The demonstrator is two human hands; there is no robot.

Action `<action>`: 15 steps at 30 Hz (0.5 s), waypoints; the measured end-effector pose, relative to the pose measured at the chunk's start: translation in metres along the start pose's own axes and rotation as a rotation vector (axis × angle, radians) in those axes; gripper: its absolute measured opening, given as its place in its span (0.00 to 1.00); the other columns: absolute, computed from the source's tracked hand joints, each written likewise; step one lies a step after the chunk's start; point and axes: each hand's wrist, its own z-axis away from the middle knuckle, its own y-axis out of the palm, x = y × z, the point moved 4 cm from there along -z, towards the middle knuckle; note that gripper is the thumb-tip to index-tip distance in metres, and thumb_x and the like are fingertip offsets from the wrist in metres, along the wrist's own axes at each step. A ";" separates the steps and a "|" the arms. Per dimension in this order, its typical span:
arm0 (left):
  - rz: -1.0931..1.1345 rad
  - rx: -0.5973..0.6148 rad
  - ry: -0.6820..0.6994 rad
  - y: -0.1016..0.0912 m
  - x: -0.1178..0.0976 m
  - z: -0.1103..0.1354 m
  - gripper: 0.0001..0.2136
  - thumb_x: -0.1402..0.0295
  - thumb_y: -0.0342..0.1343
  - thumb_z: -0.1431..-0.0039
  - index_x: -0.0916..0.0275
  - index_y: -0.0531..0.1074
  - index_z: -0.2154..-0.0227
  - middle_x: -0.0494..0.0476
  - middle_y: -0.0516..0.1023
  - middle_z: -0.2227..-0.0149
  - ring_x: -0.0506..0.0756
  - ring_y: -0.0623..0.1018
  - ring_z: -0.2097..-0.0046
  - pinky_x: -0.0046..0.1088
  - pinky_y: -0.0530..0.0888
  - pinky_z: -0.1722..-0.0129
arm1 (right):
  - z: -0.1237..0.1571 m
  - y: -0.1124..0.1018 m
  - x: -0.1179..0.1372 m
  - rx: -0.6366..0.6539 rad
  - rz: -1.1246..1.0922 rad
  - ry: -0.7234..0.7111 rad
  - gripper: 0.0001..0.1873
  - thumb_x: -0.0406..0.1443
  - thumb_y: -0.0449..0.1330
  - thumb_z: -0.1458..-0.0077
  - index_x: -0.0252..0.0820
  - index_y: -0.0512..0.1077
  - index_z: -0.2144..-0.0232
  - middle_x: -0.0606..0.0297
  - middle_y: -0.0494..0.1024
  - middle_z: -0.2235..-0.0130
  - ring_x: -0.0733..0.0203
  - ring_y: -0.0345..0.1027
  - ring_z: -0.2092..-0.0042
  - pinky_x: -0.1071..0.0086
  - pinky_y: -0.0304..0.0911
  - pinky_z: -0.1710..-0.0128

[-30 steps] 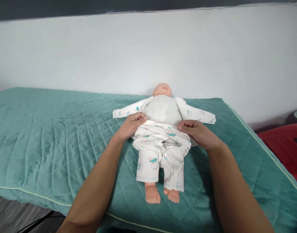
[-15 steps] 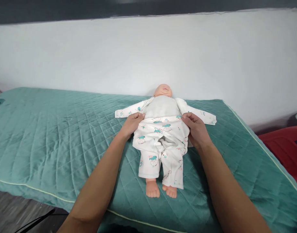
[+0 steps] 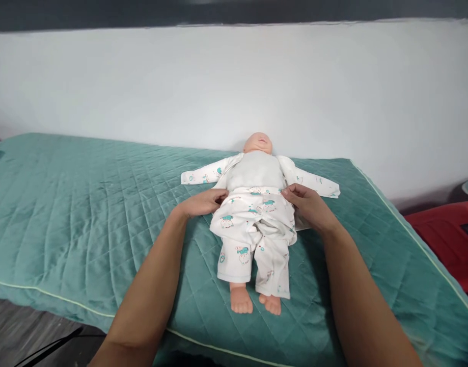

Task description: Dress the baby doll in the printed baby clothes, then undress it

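A baby doll (image 3: 257, 143) lies on its back on a green quilted mattress (image 3: 84, 204), head toward the wall. It wears white printed trousers (image 3: 252, 239) and an unfastened white printed top (image 3: 313, 181) with the grey torso bare. My left hand (image 3: 201, 203) grips the trousers' waistband at the doll's left-hand side in view. My right hand (image 3: 308, 204) pinches the waistband at the other side. The doll's bare feet (image 3: 254, 303) stick out of the trouser legs.
A white wall (image 3: 234, 86) runs behind the mattress. A red object (image 3: 447, 239) stands to the right of the mattress. Dark floor with a cable (image 3: 46, 349) shows at the lower left.
Both hands have pulled the trousers' waistband higher up the doll's torso and shifted outward to its sides. The crotch opening seen earlier has closed up.
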 end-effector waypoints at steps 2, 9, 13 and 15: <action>-0.005 -0.025 0.014 0.000 -0.001 0.000 0.10 0.70 0.57 0.59 0.62 0.75 0.70 0.52 0.78 0.68 0.56 0.74 0.64 0.27 0.69 0.67 | 0.003 -0.002 0.003 0.053 0.010 -0.007 0.21 0.52 0.69 0.51 0.42 0.72 0.69 0.69 0.70 0.71 0.66 0.59 0.69 0.72 0.57 0.70; 0.098 -0.131 0.034 0.000 0.006 -0.006 0.05 0.73 0.56 0.60 0.61 0.74 0.77 0.51 0.76 0.75 0.54 0.72 0.71 0.26 0.66 0.73 | 0.015 0.000 0.011 0.328 0.069 0.029 0.17 0.42 0.70 0.52 0.42 0.71 0.64 0.67 0.73 0.67 0.63 0.65 0.64 0.71 0.61 0.66; 0.153 -0.256 -0.014 0.000 0.010 -0.009 0.04 0.72 0.54 0.55 0.61 0.71 0.74 0.48 0.71 0.76 0.51 0.67 0.75 0.24 0.61 0.76 | 0.010 -0.001 0.005 0.223 0.190 0.016 0.11 0.38 0.66 0.54 0.43 0.70 0.67 0.68 0.73 0.69 0.64 0.64 0.67 0.71 0.59 0.69; 0.180 -0.363 -0.037 0.000 0.012 -0.011 0.04 0.72 0.53 0.54 0.60 0.69 0.72 0.46 0.69 0.77 0.50 0.66 0.75 0.24 0.61 0.75 | 0.004 -0.002 0.000 0.143 0.319 0.008 0.08 0.34 0.63 0.55 0.43 0.70 0.69 0.70 0.71 0.71 0.64 0.62 0.69 0.71 0.56 0.70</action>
